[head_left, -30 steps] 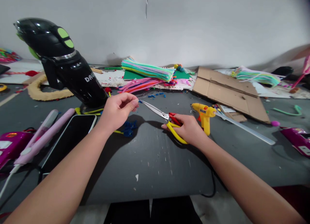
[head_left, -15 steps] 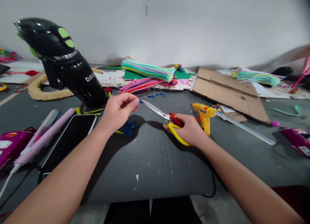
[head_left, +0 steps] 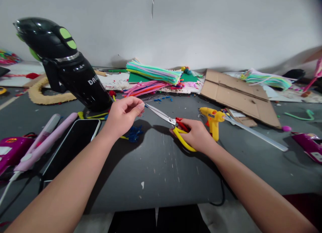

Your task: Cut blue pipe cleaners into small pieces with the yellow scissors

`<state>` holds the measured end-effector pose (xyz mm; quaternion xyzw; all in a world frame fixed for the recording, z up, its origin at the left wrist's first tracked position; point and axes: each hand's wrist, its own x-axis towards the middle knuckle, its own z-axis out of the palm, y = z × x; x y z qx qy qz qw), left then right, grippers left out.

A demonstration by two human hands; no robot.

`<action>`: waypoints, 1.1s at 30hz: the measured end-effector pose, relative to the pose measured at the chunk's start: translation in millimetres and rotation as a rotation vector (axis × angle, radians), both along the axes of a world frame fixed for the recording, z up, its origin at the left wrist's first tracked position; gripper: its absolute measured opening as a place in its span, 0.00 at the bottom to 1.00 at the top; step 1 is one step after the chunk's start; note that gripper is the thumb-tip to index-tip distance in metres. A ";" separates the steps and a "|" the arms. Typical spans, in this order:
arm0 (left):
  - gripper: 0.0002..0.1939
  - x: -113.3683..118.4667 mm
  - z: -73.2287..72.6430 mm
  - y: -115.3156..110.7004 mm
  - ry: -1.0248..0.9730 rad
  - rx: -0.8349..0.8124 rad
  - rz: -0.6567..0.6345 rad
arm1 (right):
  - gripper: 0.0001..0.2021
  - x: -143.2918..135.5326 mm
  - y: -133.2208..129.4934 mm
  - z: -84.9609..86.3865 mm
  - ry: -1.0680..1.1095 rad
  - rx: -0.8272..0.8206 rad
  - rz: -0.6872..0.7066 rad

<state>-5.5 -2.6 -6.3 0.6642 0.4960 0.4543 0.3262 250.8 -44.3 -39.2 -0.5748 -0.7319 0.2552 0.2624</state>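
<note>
My right hand (head_left: 195, 134) is wrapped round the yellow and red handles of the scissors (head_left: 163, 116). The blades point left and lie close together, their tips beside the fingertips of my left hand (head_left: 127, 115). That hand is pinched closed over the table; a speck of blue shows at its fingertips, but what it grips is too small to make out. Below and behind it, a bundle of blue pieces (head_left: 135, 134) with a yellow stem lies on the grey table (head_left: 156, 172).
A black flask (head_left: 77, 75), a phone (head_left: 71, 147) and a pink styling iron (head_left: 47, 144) stand or lie at left. Pipe cleaners (head_left: 153, 72) are piled at the back. A yellow glue gun (head_left: 212, 120) and cardboard (head_left: 236, 95) are at right.
The scissor blades have closed slightly near my left fingertips. Both hands are in almost the same place.
</note>
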 end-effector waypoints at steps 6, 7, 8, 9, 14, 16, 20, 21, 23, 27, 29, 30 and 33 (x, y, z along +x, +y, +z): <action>0.05 2.1 -1.8 0.6 -0.036 0.012 0.021 | 0.12 0.2 0.5 -0.9 -0.006 -0.003 0.000; 0.05 2.3 -1.9 0.5 -0.042 0.014 0.025 | 0.12 0.3 0.5 -0.9 -0.004 -0.006 0.000; 0.05 2.4 -1.9 0.4 -0.047 0.015 0.029 | 0.12 0.3 0.4 -0.8 -0.003 -0.008 -0.001; 0.05 2.5 -1.9 0.3 -0.050 0.017 0.033 | 0.12 0.3 0.4 -0.6 -0.002 -0.009 0.000; 0.05 2.5 -2.4 0.1 -0.039 0.032 0.036 | 0.12 0.9 0.3 0.2 -0.011 -0.008 0.012; 0.06 2.5 -2.5 0.5 -0.029 0.034 0.040 | 0.11 1.3 0.5 0.2 -0.010 -0.011 0.016; 0.05 2.9 -2.1 0.9 -0.031 0.032 0.045 | 0.09 1.5 1.2 0.1 -0.016 -0.015 0.018; 0.05 3.0 -2.0 0.8 -0.036 0.030 0.042 | 0.10 1.4 1.3 0.1 -0.021 -0.014 0.017; 0.05 3.1 -2.0 0.5 -0.045 0.028 0.036 | 0.09 1.2 1.4 -0.1 -0.028 -0.014 0.011; 0.05 2.4 -2.6 0.2 -0.054 0.033 0.038 | 0.10 0.2 1.1 -0.7 -0.006 -0.016 0.002; 0.05 2.2 -2.6 0.3 -0.060 0.036 0.043 | 0.12 -0.5 0.6 -0.8 0.004 -0.013 0.001; 0.05 2.2 -2.4 0.4 -0.064 0.037 0.045 | 0.13 -0.9 0.2 -0.7 0.004 -0.013 -0.003; 0.04 2.8 -1.3 0.2 -0.073 0.040 0.045 | 0.17 -1.6 -0.9 -0.4 -0.006 -0.013 -0.023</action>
